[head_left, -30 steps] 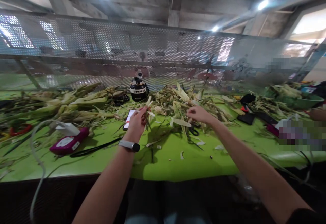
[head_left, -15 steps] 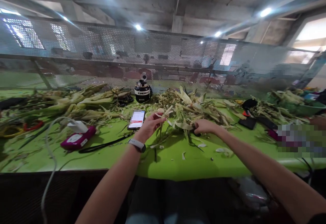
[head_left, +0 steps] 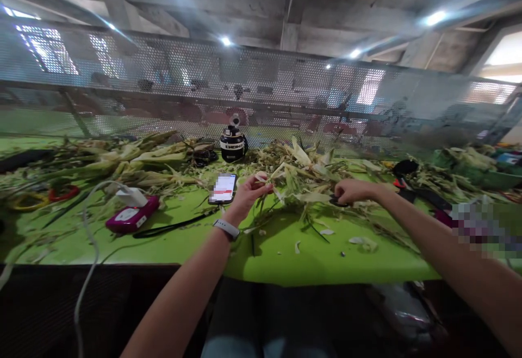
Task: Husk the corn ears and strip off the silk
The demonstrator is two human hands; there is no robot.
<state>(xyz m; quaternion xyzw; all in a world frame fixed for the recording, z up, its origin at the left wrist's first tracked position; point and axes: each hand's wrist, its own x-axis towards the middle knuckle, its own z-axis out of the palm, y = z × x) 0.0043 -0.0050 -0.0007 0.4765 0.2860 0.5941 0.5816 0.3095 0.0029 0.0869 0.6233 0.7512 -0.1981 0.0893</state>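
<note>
My left hand (head_left: 253, 190) is closed, thumb and fingers pinching a pale, stringy plant stalk (head_left: 278, 170) with husk-like leaves. Its wrist wears a watch with a light band. Further right, my right hand (head_left: 355, 190) is a fist around a small dark object (head_left: 339, 201), whose kind I cannot make out. A long pale leaf strip (head_left: 314, 198) runs from the stalk side up to that dark object. Behind both hands lies a heap of dry yellow-green leaves and stalks (head_left: 299, 157). Whitish peel scraps (head_left: 327, 232) lie on the green table (head_left: 293, 265).
A phone (head_left: 223, 188) with a lit screen lies beside my left hand. A black jug (head_left: 234, 145) stands behind it. To the left are a magenta power bank (head_left: 132, 214) with a white cable and more leaves (head_left: 155, 157). A perforated metal screen (head_left: 261, 83) spans the back.
My right hand has moved to the right, away from my left hand, with the dark object in it. My left hand keeps its pinch. The view has shifted slightly.
</note>
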